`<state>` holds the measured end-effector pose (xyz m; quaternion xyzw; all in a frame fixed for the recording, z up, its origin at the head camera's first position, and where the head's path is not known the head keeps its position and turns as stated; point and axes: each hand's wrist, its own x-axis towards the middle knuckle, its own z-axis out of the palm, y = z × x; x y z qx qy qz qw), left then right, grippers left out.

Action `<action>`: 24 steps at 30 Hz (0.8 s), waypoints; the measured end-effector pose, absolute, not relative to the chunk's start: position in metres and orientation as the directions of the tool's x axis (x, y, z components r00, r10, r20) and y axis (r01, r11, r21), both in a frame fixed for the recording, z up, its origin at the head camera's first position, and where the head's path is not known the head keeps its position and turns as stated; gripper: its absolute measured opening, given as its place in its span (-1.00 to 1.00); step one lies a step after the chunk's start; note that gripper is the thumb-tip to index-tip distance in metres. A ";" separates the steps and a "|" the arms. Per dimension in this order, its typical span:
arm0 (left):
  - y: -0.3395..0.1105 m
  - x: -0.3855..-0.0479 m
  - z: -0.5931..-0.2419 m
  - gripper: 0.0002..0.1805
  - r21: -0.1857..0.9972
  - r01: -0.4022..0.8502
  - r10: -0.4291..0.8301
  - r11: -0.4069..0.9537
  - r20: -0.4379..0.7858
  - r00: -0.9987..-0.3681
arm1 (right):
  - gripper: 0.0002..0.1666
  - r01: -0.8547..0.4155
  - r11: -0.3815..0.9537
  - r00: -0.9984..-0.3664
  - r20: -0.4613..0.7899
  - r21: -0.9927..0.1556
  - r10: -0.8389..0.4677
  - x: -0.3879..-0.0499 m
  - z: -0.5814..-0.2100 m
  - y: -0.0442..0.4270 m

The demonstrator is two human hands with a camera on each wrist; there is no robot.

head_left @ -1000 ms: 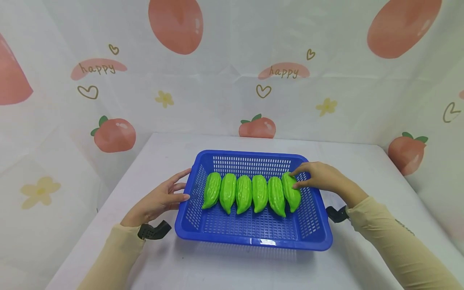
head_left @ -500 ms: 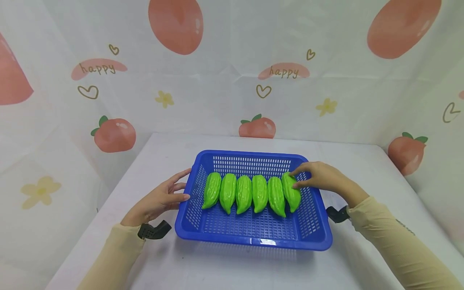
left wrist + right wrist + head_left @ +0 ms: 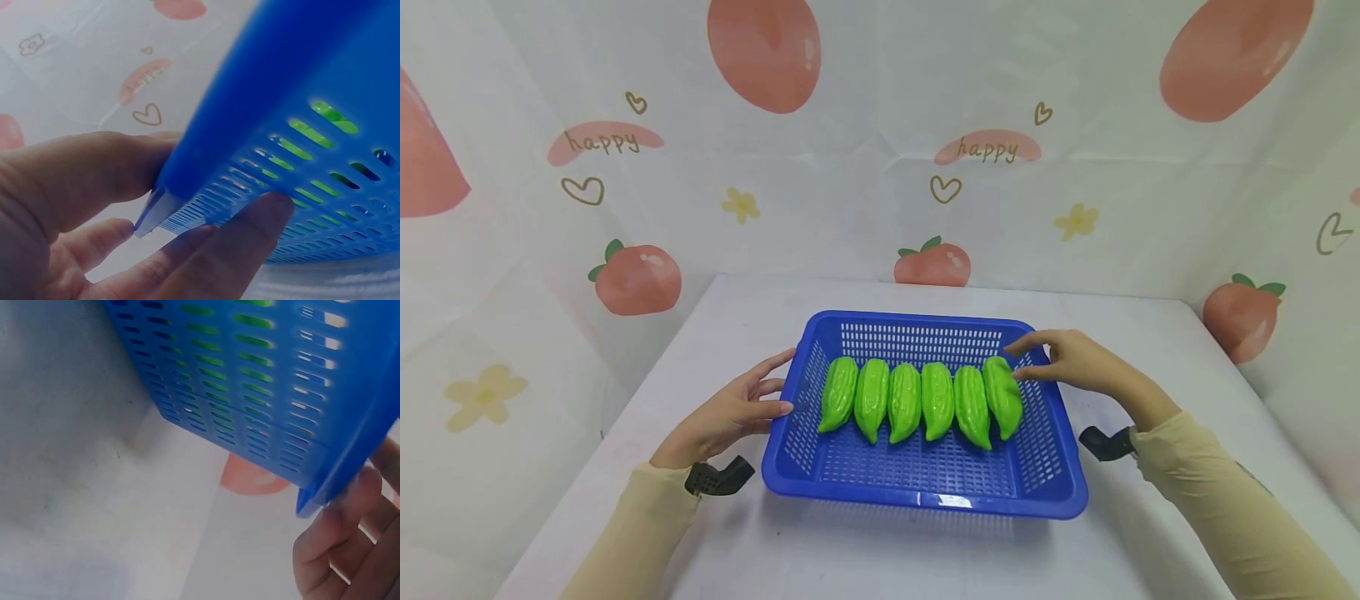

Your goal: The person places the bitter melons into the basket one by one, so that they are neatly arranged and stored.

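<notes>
A blue plastic basket [image 3: 880,493] holds several green bitter melons [image 3: 905,400], lying side by side in a row with their tips toward me. My left hand [image 3: 730,417] holds the basket's left side, the thumb at the rim; in the left wrist view, fingertips touch the slotted outer wall. Over the basket's right rim reaches my right hand [image 3: 1078,358], thumb and forefinger spread apart beside the rightmost bitter melon [image 3: 1002,400]. Nothing is between those fingers. In the right wrist view, the hand [image 3: 356,544] shows next to the rim, its fingertips partly hidden behind it.
The basket stands on a white table [image 3: 850,567]. Behind it hangs a white cloth [image 3: 835,208] printed with peaches, hearts and flowers. A black wrist camera mount [image 3: 720,477] sits at the left wrist, another black mount [image 3: 1107,443] at the right.
My right hand has let go of the rightmost bitter melon and drawn back slightly to the right. The left hand, the basket and the bitter melons have stayed in place.
</notes>
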<state>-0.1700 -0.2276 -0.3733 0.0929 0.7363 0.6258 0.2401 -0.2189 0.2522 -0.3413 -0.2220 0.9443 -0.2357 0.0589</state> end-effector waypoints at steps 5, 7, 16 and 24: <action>-0.228 -0.170 -0.374 -0.06 0.965 -0.165 0.433 0.205 -0.241 -0.869 | -0.54 -0.379 0.771 -0.903 0.020 -0.512 -0.430 -0.217 -0.339 0.257; -0.228 -0.170 -0.374 -0.06 0.964 -0.166 0.432 0.208 -0.243 -0.869 | -0.55 -0.374 0.768 -0.908 0.037 -0.520 -0.418 -0.216 -0.339 0.258; -0.231 -0.166 -0.371 -0.12 0.950 -0.139 0.405 0.279 -0.248 -0.880 | -0.58 -0.384 0.716 -0.914 0.127 -0.583 -0.386 -0.211 -0.337 0.264; -0.236 -0.162 -0.353 -0.20 0.931 -0.076 0.342 0.357 -0.206 -0.917 | -0.57 -0.410 0.659 -0.901 0.166 -0.630 -0.402 -0.207 -0.333 0.269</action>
